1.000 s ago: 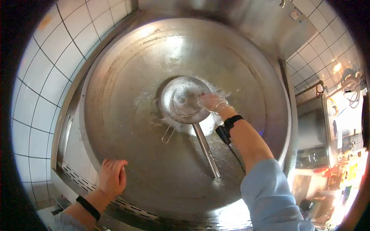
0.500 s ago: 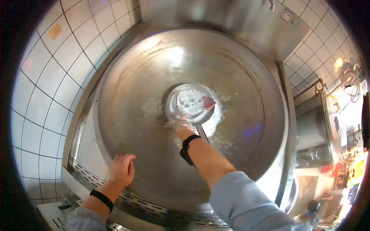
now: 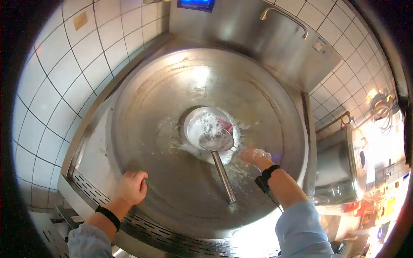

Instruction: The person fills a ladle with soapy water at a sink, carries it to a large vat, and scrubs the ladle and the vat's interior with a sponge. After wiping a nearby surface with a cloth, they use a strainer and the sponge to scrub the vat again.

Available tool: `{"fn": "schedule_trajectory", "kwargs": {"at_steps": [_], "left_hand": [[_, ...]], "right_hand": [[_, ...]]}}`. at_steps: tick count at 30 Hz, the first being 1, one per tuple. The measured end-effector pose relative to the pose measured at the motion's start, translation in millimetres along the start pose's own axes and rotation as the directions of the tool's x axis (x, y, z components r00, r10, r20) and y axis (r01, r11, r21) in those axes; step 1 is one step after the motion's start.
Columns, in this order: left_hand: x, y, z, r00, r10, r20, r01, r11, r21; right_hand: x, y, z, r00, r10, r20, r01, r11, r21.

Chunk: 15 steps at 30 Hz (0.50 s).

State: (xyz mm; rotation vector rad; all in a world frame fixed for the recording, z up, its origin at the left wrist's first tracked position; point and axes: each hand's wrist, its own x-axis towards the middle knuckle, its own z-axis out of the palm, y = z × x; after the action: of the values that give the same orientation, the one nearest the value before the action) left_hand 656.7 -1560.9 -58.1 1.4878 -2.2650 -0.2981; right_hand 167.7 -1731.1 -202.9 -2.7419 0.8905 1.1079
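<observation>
A round metal bowl (image 3: 186,128) with white suds stands in the middle of a very large wok (image 3: 172,86). A red cloth or scouring pad (image 3: 225,125) lies in the suds at the bowl's right side. A ladle (image 3: 223,178) leans over the bowl's near rim, its shiny handle pointing towards me. My right hand (image 3: 254,155), wet with some foam at the wrist, hovers over or touches the wok to the right of the ladle; its fingers are blurred. My left hand (image 3: 132,188) is curled into a fist at the wok's near-left rim.
A curved faucet (image 3: 286,18) comes from the steel back panel (image 3: 241,26). White tiled walls (image 3: 56,77) stand to the left and right. A tall steel pot (image 3: 333,167) is at the right. A slotted drain strip (image 3: 150,234) runs along the front edge.
My right hand has left the bowl and moved right, uncovering the ladle and its handle. My left hand stays at the rim. The view has shifted, showing more of the faucet.
</observation>
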Motion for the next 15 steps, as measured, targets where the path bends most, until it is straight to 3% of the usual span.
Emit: {"fn": "schedule_trajectory", "kwargs": {"at_steps": [1,2,3,4,6,9,10,12,15], "left_hand": [[1.0,0.5,-1.4,1.000,0.002,-0.008,-0.002,1.000,0.022],[1.5,0.1,-1.7,1.000,0.004,-0.007,-0.004,1.000,0.030],[1.3,-0.5,-0.8,1.000,0.015,-0.017,-0.015,1.000,0.017],[0.6,-1.9,0.0,0.999,0.023,-0.027,-0.023,1.000,0.003],[-0.3,-4.9,2.3,1.000,-0.006,-0.013,0.006,1.000,-0.011],[-1.2,-5.2,3.7,1.000,0.002,0.019,-0.002,1.000,-0.016],[0.1,-5.4,3.2,1.000,0.014,0.004,-0.014,1.000,0.000],[-0.1,-6.0,3.0,1.000,0.001,0.011,-0.001,1.000,0.001],[-1.4,-2.2,1.0,0.999,-0.023,0.034,0.024,0.999,-0.023]], "right_hand": [[-6.4,-9.4,-18.8,1.000,0.001,-0.007,-0.001,1.000,0.004],[-22.7,-29.0,-59.8,0.987,0.143,0.073,-0.159,0.935,0.318],[-34.2,-43.7,-90.5,0.951,0.242,0.194,-0.310,0.752,0.582],[-36.5,-50.0,-99.8,0.953,0.237,0.188,-0.302,0.753,0.584],[-35.7,-59.8,-105.3,0.843,0.506,0.183,-0.471,0.529,0.706],[22.8,-33.8,-1.7,0.831,0.549,0.095,-0.417,0.500,0.759],[19.3,-34.5,-17.6,0.830,0.550,0.094,-0.416,0.498,0.761],[6.0,-39.5,-75.7,0.767,0.550,0.332,-0.564,0.329,0.757],[11.3,-45.0,-55.5,0.770,0.597,0.225,-0.509,0.362,0.781]]}}
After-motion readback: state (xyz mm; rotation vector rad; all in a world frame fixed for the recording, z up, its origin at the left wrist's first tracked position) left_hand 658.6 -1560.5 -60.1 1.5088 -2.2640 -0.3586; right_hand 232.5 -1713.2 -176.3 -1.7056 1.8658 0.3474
